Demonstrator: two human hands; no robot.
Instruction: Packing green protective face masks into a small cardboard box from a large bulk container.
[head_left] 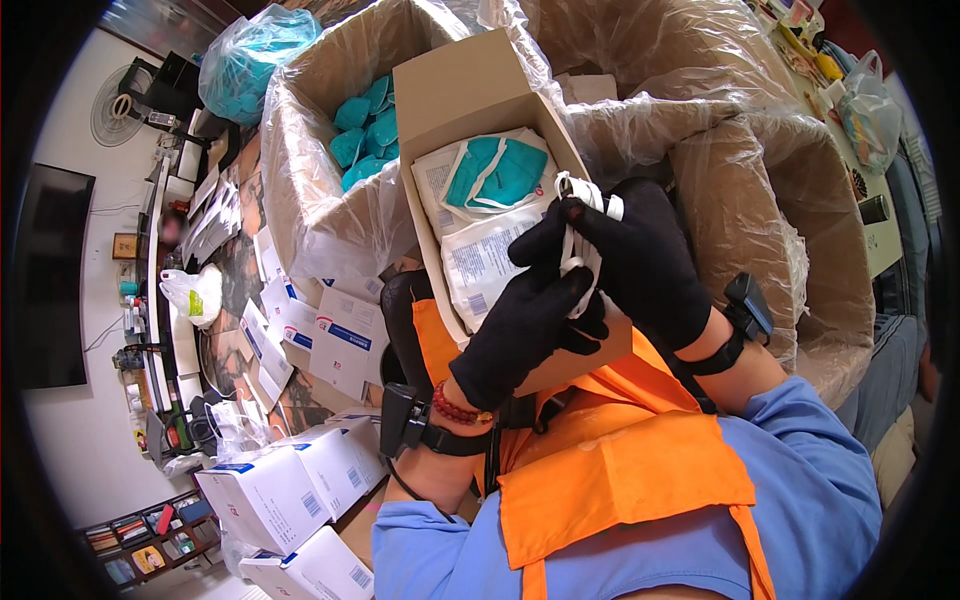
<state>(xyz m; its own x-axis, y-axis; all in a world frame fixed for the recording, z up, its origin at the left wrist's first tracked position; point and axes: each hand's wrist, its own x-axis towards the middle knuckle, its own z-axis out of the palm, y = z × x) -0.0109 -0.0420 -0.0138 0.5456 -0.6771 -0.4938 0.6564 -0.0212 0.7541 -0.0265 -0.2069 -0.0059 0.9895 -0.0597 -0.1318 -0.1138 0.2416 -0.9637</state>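
Note:
My right hand (pixel 645 255), in a black glove, pinches a bundle of white elastic straps (pixel 584 240) near its top. Lower down, my left hand (pixel 525 325), also black-gloved, closes on the same straps; whatever hangs from them is hidden by my fingers. Both hands are over the near right part of an open cardboard box (pixel 455 85). Inside it lie white printed packets (pixel 490 262) in plastic. On the far packets rests a teal face mask (pixel 495 172) with white straps, just beyond my fingers.
Left of the box, a plastic-lined carton (pixel 310 200) holds several teal masks (pixel 365 130). More lined cartons (pixel 730 190) stand to the right. A bag of teal pieces (pixel 250 65) sits far left. White boxes (pixel 265 490) and flat white cartons (pixel 345 340) lie at the near left.

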